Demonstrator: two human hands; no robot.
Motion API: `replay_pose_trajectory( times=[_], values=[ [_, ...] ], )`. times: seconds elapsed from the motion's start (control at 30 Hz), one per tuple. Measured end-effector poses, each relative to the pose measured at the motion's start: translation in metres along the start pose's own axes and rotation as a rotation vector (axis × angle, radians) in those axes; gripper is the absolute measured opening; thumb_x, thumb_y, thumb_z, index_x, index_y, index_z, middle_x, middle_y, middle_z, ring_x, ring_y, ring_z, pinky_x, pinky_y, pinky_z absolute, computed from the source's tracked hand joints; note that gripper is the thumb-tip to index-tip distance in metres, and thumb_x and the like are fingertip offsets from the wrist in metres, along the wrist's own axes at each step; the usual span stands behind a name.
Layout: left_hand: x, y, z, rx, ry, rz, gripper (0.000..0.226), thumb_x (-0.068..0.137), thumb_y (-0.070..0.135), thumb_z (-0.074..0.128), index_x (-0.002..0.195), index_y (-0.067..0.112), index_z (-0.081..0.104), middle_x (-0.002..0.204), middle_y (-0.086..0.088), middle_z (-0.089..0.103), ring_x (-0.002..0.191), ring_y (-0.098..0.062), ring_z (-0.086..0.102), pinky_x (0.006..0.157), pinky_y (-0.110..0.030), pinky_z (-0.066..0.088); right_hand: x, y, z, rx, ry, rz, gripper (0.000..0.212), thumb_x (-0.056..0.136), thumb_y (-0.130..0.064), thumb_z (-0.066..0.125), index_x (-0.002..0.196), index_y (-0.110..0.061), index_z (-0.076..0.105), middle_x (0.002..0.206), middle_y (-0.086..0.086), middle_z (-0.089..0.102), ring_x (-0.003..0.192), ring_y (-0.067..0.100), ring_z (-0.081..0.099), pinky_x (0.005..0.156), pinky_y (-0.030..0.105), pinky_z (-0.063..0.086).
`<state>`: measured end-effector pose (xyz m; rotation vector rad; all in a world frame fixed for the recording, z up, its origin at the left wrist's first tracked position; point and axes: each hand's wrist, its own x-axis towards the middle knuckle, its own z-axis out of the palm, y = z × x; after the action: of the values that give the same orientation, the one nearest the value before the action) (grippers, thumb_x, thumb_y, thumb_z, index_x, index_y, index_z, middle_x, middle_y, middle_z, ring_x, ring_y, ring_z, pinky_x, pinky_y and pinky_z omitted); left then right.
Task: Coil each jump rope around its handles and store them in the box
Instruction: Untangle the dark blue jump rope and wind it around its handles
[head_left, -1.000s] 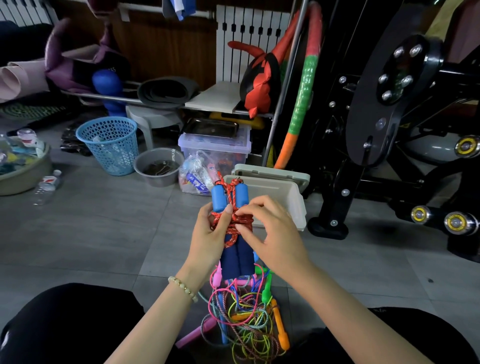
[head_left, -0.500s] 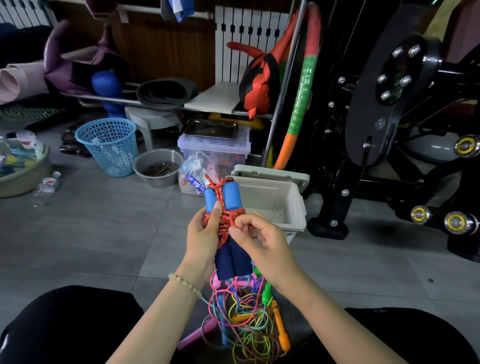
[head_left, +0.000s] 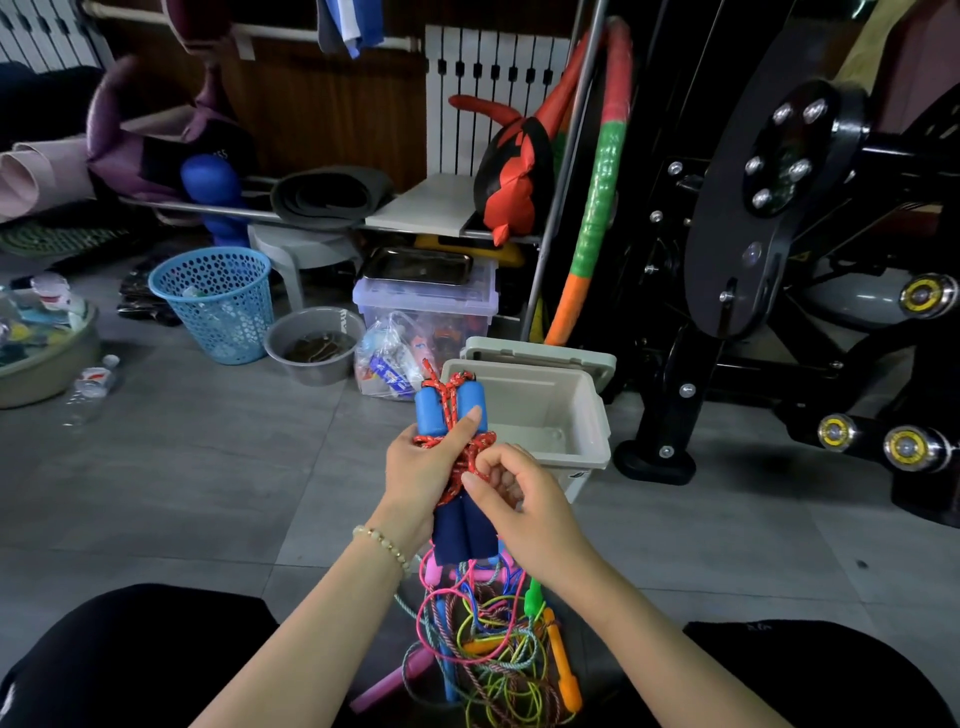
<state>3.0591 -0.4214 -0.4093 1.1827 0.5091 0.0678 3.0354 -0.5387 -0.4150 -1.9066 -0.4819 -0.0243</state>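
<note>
The person sits on the floor with both hands raised in front of them. The left hand wraps round a pair of blue foam handles, held upright and side by side, with the thumb laid up along their front. Its grip is closed round the handles and the red speckled rope coiled about their middle. A few strands also cross over the handle tops.

The right hand sits just beside the left and touches the coil. Its grip is narrow, with thumb and curled fingers pinching a bit of the red rope at the right side of the bundle. A bead bracelet circles the left wrist.

Just beyond the bundle a beige box stands open on the floor, and its lid is tipped up behind it. Below the hands, between the person's knees, lies a tangle of other jump ropes with pink, green, orange and blue handles.

Further back on the left stand a blue mesh basket, a grey bowl and a clear lidded bin.
</note>
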Motion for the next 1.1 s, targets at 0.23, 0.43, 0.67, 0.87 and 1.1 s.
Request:
replay_pose_trajectory(
  times=[0.23, 0.43, 0.67, 0.87, 1.1],
  values=[
    [0.022, 0.001, 0.009, 0.020, 0.068, 0.095, 0.030, 0.077, 0.026, 0.078, 0.086, 0.003, 0.061, 0.065, -0.007, 0.062, 0.047, -0.010, 0.058, 0.047, -0.019, 0.050, 0.003, -0.001, -0.003, -0.086, 0.029, -0.093, 0.004, 0.086, -0.017, 0.055, 0.087, -0.014, 0.056, 0.082, -0.001, 0.048, 0.068, 0.014, 0.046, 0.063, 0.014, 0.038],
    [0.044, -0.004, 0.013, 0.106, 0.019, 0.070, 0.038, 0.078, 0.031, 0.077, 0.100, 0.005, 0.059, 0.079, -0.009, 0.067, 0.059, -0.012, 0.064, 0.055, -0.022, 0.054, 0.020, 0.025, -0.016, -0.232, -0.066, -0.037, 0.009, 0.083, -0.019, 0.057, 0.091, -0.020, 0.061, 0.085, -0.012, 0.052, 0.078, 0.009, 0.052, 0.072, 0.022, 0.044],
    [0.080, -0.006, 0.037, 0.196, -0.064, 0.149, 0.038, 0.090, 0.043, 0.059, 0.110, 0.010, 0.057, 0.085, -0.003, 0.069, 0.058, -0.001, 0.064, 0.051, -0.014, 0.047, 0.052, 0.044, -0.054, 0.045, 0.209, 0.127, 0.012, 0.091, -0.015, 0.059, 0.091, -0.027, 0.063, 0.096, -0.007, 0.064, 0.082, 0.004, 0.057, 0.068, 0.014, 0.043],
    [0.115, -0.024, 0.084, 0.314, -0.219, 0.116, 0.051, 0.097, 0.057, 0.024, 0.114, 0.022, 0.058, 0.114, -0.003, 0.064, 0.101, -0.016, 0.062, 0.094, -0.034, 0.048, 0.095, 0.082, -0.056, 0.186, 0.158, 0.311, 0.033, 0.091, -0.028, 0.059, 0.122, -0.027, 0.048, 0.119, -0.002, 0.059, 0.107, 0.003, 0.057, 0.097, 0.022, 0.044],
    [0.149, -0.072, 0.129, 0.417, -0.549, -0.025, 0.068, 0.098, 0.052, 0.004, 0.123, 0.025, 0.061, 0.115, -0.002, 0.061, 0.107, -0.006, 0.055, 0.087, -0.023, 0.049, 0.121, 0.157, -0.101, 0.365, 0.345, 0.598, 0.040, 0.079, -0.021, 0.074, 0.112, -0.019, 0.052, 0.101, 0.006, 0.066, 0.084, 0.013, 0.065, 0.069, 0.021, 0.055]
  ],
)
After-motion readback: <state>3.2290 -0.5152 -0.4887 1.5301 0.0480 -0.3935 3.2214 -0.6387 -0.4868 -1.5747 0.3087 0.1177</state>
